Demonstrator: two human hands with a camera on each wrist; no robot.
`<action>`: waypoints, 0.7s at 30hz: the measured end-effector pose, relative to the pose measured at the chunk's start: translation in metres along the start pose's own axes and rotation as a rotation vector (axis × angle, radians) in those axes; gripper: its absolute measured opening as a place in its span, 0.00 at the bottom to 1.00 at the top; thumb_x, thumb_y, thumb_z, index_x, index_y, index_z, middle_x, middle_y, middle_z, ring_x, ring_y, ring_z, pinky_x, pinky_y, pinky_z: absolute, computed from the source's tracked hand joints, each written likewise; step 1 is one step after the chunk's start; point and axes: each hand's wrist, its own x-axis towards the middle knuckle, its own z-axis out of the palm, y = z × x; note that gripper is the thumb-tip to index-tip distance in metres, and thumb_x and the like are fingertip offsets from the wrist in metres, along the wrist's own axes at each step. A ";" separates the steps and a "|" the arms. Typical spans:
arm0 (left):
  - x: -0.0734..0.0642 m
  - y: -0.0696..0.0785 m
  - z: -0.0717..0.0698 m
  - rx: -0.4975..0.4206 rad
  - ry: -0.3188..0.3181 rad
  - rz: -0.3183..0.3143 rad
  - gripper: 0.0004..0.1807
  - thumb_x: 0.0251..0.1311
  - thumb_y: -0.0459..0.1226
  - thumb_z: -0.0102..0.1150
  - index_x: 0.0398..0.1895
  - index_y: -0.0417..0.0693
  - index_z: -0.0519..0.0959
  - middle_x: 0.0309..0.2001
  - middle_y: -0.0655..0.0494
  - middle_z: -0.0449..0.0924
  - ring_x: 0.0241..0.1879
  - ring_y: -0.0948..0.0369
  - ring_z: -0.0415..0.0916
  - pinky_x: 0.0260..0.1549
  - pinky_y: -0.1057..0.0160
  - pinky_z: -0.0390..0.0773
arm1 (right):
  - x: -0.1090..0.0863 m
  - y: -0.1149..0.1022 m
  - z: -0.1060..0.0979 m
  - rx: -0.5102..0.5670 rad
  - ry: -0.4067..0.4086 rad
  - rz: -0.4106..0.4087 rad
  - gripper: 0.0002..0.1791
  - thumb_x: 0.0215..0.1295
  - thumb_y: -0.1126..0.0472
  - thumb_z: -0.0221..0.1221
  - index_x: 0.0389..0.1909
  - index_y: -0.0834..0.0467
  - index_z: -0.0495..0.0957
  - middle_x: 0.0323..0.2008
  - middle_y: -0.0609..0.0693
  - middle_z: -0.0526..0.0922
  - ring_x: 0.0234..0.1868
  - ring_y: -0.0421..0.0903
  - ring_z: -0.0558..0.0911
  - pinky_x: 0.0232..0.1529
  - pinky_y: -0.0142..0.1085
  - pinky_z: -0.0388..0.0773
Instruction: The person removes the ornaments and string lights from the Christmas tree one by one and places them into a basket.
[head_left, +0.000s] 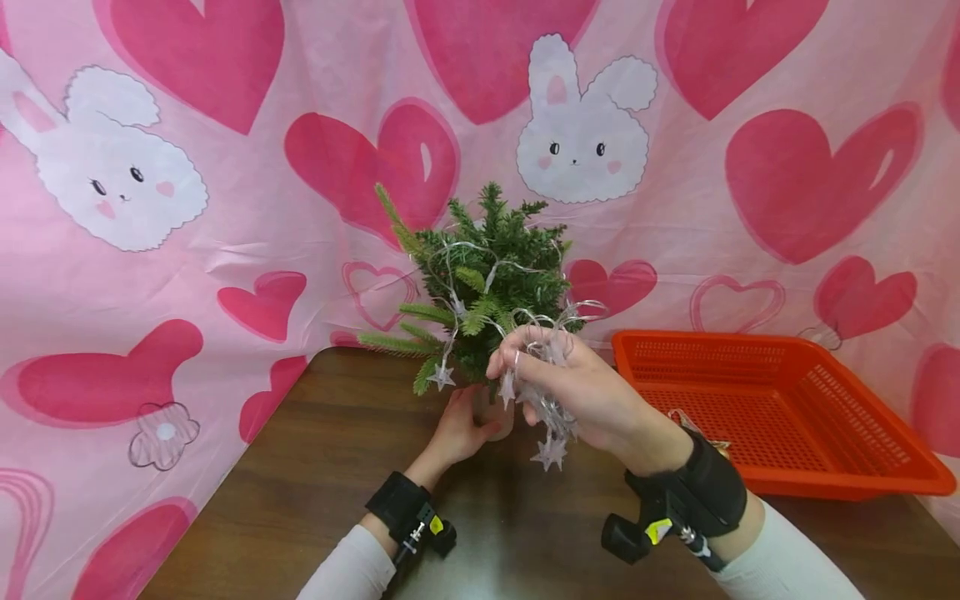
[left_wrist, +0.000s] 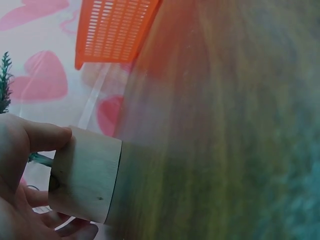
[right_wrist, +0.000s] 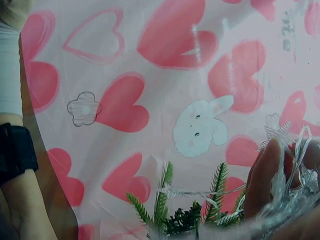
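A small artificial Christmas tree [head_left: 495, 267] stands on the brown table, its round wooden base [left_wrist: 87, 175] low among the hands. My left hand [head_left: 456, 429] grips that base, thumb and fingers around its side. In my right hand [head_left: 592, 392] is a bunched string of star lights [head_left: 551, 400], held in curled fingers in front of the tree's right side. Clear wire runs from the bunch onto the branches, and one star [head_left: 441, 376] hangs at the lower left. The right wrist view shows the tangled wire [right_wrist: 295, 185] against the fingers.
An orange plastic basket [head_left: 757, 483] with perforated walls stands on the right of the table [head_left: 300, 500], with a few small items near its left inner corner. Behind everything hangs a pink cloth [head_left: 480, 150] printed with hearts and rabbits.
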 end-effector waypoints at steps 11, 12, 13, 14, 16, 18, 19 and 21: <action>0.003 0.001 0.003 -0.011 0.051 -0.042 0.36 0.51 0.39 0.72 0.61 0.32 0.68 0.55 0.35 0.74 0.56 0.40 0.73 0.55 0.42 0.74 | 0.004 0.001 -0.001 0.051 0.085 -0.119 0.04 0.77 0.58 0.49 0.43 0.55 0.70 0.31 0.46 0.84 0.33 0.42 0.82 0.29 0.35 0.81; 0.003 0.002 0.004 0.002 0.057 -0.052 0.36 0.51 0.40 0.72 0.60 0.33 0.68 0.55 0.35 0.74 0.56 0.40 0.73 0.54 0.42 0.75 | 0.004 0.001 -0.001 0.055 0.087 -0.137 0.04 0.77 0.59 0.49 0.44 0.55 0.71 0.30 0.47 0.83 0.32 0.42 0.81 0.28 0.35 0.81; 0.003 0.002 0.005 0.011 0.064 -0.072 0.36 0.51 0.41 0.72 0.60 0.33 0.69 0.54 0.35 0.73 0.55 0.41 0.73 0.54 0.43 0.75 | 0.004 0.000 -0.001 0.058 0.089 -0.149 0.05 0.77 0.59 0.49 0.46 0.55 0.71 0.29 0.47 0.81 0.31 0.42 0.80 0.28 0.35 0.80; 0.003 0.003 0.006 0.023 0.071 -0.085 0.36 0.51 0.42 0.73 0.59 0.33 0.69 0.53 0.35 0.73 0.53 0.41 0.73 0.52 0.43 0.75 | 0.004 0.000 -0.001 0.059 0.093 -0.161 0.06 0.76 0.59 0.50 0.48 0.55 0.72 0.29 0.47 0.80 0.30 0.42 0.80 0.28 0.35 0.80; 0.003 0.004 0.007 0.034 0.075 -0.107 0.36 0.50 0.44 0.73 0.57 0.34 0.70 0.52 0.36 0.73 0.51 0.43 0.73 0.50 0.44 0.75 | 0.004 -0.001 -0.001 0.060 0.093 -0.181 0.10 0.76 0.60 0.50 0.53 0.55 0.73 0.29 0.47 0.79 0.30 0.42 0.78 0.27 0.35 0.80; 0.003 0.004 0.007 0.043 0.079 -0.105 0.36 0.49 0.45 0.73 0.57 0.34 0.69 0.52 0.37 0.73 0.51 0.44 0.73 0.50 0.45 0.75 | 0.003 -0.002 -0.001 0.058 0.091 -0.194 0.12 0.76 0.61 0.50 0.55 0.55 0.74 0.30 0.48 0.79 0.29 0.42 0.78 0.27 0.35 0.80; 0.003 0.004 0.007 0.035 0.077 -0.102 0.37 0.50 0.45 0.73 0.58 0.34 0.68 0.53 0.37 0.73 0.52 0.44 0.72 0.52 0.45 0.75 | 0.003 -0.002 0.000 0.059 0.093 -0.199 0.12 0.76 0.61 0.50 0.55 0.55 0.74 0.30 0.48 0.79 0.29 0.42 0.78 0.27 0.35 0.80; 0.004 0.003 0.005 0.022 0.072 -0.062 0.38 0.50 0.44 0.73 0.60 0.34 0.67 0.55 0.36 0.74 0.55 0.44 0.73 0.55 0.44 0.74 | 0.003 -0.002 0.000 0.057 0.095 -0.207 0.11 0.75 0.61 0.51 0.54 0.55 0.75 0.29 0.47 0.78 0.28 0.42 0.77 0.27 0.35 0.80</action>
